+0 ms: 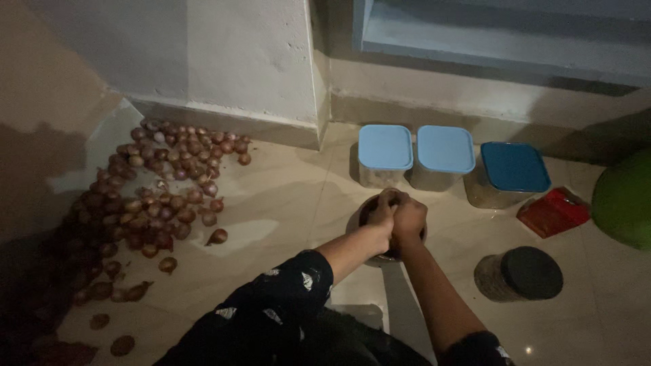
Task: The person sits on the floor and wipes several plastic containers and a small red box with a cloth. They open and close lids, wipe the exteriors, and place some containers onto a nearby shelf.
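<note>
Head view, dim light, tiled floor point(285, 203)

Left hand point(384, 211) and right hand point(409, 220) are pressed together over a small dark bowl point(363, 213) on the floor. Fingers of both hands are curled in and bunched, the two sets touching each other above the bowl's mouth. Whether they are clamped on anything inside cannot be told: the contents are hidden under the knuckles. The bowl sits directly beneath the fingers, its rim showing just left of the left fingers.

Just beyond the fingertips: two tubs with light blue lids, the first point(384, 147) straight ahead, the second point(445, 149) touching or nearly touching it on the right. A third tub with a darker blue lid point(515, 167) stands farther right of the fingers, apart from the pair. A red packet point(553, 211) lies right of the right hand, and a green round object point(624, 200) is cut off at the frame edge past it. A jar with a black lid point(522, 273) stands right of the right forearm, nearer the person than the fingers.

Well left of the left fingers: a loose heap of onions point(163, 196) spread along the wall corner

Both sleeves are dark with a pale print
</note>
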